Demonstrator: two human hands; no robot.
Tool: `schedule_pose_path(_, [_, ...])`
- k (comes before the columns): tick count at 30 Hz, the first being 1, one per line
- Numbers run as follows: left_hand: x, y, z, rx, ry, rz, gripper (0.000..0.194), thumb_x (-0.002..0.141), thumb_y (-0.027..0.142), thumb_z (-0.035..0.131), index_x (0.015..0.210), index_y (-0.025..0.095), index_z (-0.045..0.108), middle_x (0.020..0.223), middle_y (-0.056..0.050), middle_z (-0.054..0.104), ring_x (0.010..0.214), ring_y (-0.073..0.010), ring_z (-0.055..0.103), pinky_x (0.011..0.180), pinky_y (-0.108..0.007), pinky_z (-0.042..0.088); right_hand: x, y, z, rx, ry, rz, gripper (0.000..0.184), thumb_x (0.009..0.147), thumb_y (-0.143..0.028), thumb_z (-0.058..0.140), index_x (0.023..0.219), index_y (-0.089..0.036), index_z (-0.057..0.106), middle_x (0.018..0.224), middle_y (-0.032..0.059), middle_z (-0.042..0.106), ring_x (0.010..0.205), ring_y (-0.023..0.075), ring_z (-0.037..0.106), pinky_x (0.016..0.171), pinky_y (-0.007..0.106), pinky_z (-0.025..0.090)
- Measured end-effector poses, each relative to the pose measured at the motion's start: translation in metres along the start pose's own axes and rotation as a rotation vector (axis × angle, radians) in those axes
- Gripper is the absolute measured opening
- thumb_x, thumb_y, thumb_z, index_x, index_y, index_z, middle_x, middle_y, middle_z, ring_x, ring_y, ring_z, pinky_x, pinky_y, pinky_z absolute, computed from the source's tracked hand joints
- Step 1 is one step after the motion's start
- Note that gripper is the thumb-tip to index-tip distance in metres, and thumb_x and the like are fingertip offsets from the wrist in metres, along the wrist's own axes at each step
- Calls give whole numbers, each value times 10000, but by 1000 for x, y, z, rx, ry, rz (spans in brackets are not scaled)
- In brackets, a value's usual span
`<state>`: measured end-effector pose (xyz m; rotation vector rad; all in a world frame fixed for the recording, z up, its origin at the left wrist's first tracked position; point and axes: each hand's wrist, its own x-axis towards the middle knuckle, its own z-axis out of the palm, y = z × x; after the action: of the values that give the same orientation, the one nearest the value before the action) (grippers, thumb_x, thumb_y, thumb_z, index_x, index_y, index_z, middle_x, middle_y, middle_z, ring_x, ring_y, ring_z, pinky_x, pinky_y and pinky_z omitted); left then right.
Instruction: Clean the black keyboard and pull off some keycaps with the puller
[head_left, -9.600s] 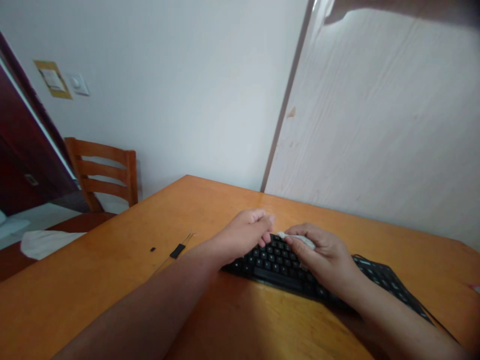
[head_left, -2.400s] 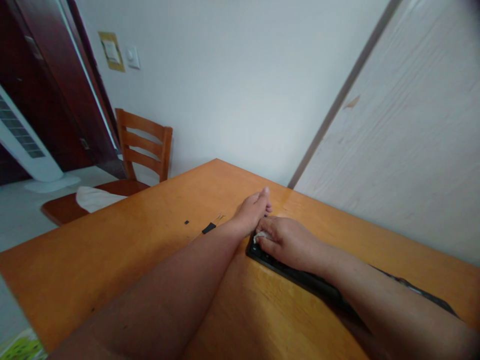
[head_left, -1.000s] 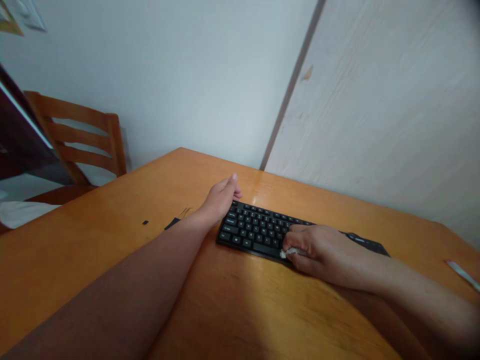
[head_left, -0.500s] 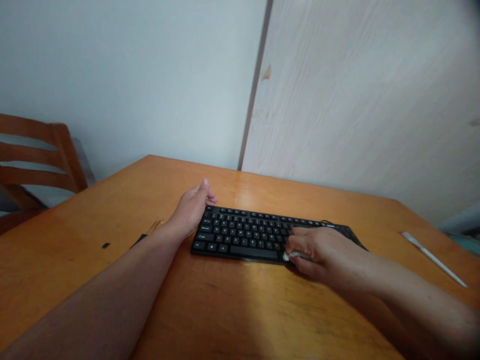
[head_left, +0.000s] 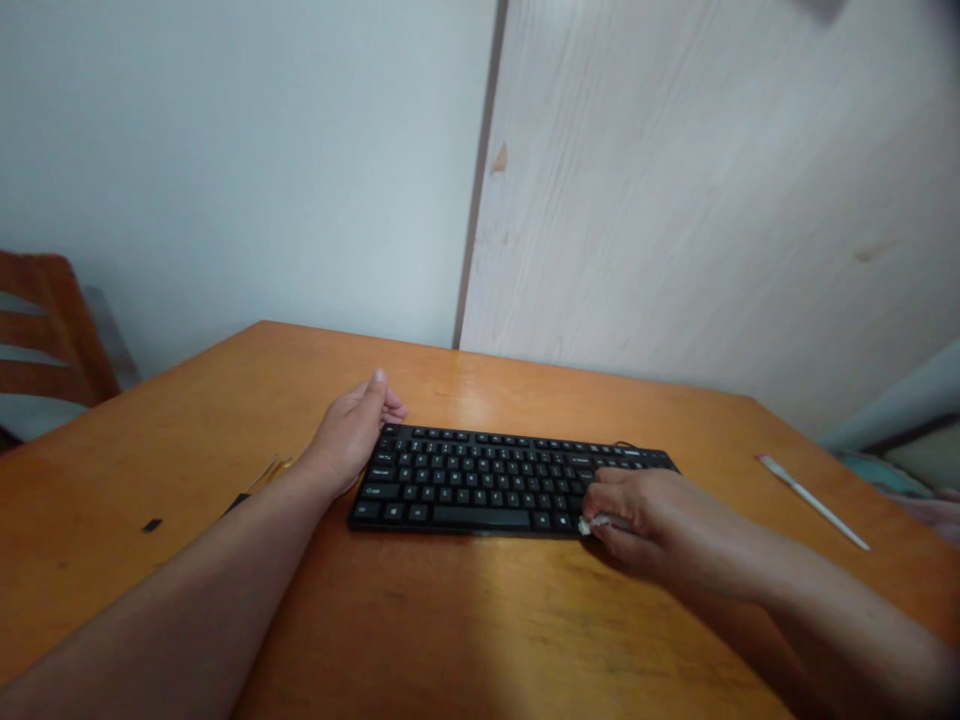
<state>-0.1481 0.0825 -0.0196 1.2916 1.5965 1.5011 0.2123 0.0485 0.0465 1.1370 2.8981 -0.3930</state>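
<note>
A black keyboard (head_left: 472,480) lies flat on the wooden table, its keys facing up. At its left end rests my left hand (head_left: 356,425), thumb up and fingers curled in around the far left corner. My right hand (head_left: 637,510) is closed in a pinch on a crumpled white tissue (head_left: 596,523), which touches the keyboard's front edge right of the space bar. Most of the tissue is hidden in the fingers. The right hand and wrist cover much of the keyboard's right end.
A white-handled brush (head_left: 814,502) lies on the table (head_left: 450,620) at the right. On the left are a small black piece (head_left: 152,525) and a dark thing (head_left: 237,503) partly behind my forearm. A wooden chair (head_left: 56,330) stands at the left; walls rise behind the table.
My right hand has slid rightward along the keyboard's front edge with the tissue, uncovering keys right of the space bar. The left hand stays at the left end. The view has turned somewhat.
</note>
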Motion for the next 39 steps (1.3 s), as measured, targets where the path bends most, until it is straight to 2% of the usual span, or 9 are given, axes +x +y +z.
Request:
schedule_pose_path(4, [1, -2, 0, -14, -5, -14, 648, 866, 757, 370, 762, 167, 616, 753, -63, 675, 656, -196, 600, 652, -312, 460, -8, 8, 0, -7, -8, 22, 120, 812, -112, 537, 773, -217, 579, 792, 1, 635, 722, 145, 563, 683, 266, 388])
schedule_pose_path(11, [2, 0, -1, -3, -1, -10, 634, 870, 748, 377, 757, 170, 613, 748, -59, 681, 661, -197, 607, 655, -311, 464, -21, 20, -6, 68, 13, 167, 123, 795, -106, 531, 788, -213, 591, 739, -12, 624, 656, 134, 543, 594, 248, 356])
schedule_pose_path(17, [1, 2, -1, 20, -12, 2, 626, 875, 740, 376, 758, 172, 612, 746, -57, 670, 676, -202, 606, 657, -310, 460, -18, 16, -7, 98, 23, 158, 127, 786, -100, 519, 760, -208, 581, 718, -17, 616, 638, 128, 530, 574, 243, 339])
schedule_pose_path(23, [1, 3, -2, 9, -22, 4, 611, 864, 742, 394, 753, 178, 601, 762, -57, 670, 688, -203, 600, 680, -319, 465, -16, 30, -6, 87, 110, 219, 98, 789, -155, 551, 816, -206, 631, 769, 10, 649, 667, 144, 543, 598, 245, 357])
schedule_pose_path(28, [4, 0, -3, 37, -25, 5, 623, 860, 750, 388, 758, 177, 609, 768, -63, 676, 701, -210, 612, 679, -322, 466, -12, 38, -7, 89, 89, 216, 80, 813, -227, 573, 818, -211, 651, 749, 10, 653, 657, 149, 548, 593, 247, 356])
schedule_pose_path(34, [5, -2, -3, 45, -26, 13, 634, 853, 758, 391, 770, 171, 615, 769, -64, 684, 714, -211, 626, 693, -318, 476, 2, 52, -7, 118, 273, 273, 196, 893, -331, 516, 914, -195, 657, 842, 45, 693, 734, 177, 587, 620, 262, 381])
schedule_pose_path(39, [5, -1, -4, 76, -36, 17, 646, 830, 778, 402, 771, 171, 616, 759, -71, 690, 715, -226, 635, 686, -330, 484, 12, 63, 2, 92, 339, 326, 188, 884, -282, 511, 960, -194, 659, 867, 47, 693, 776, 181, 591, 661, 264, 396])
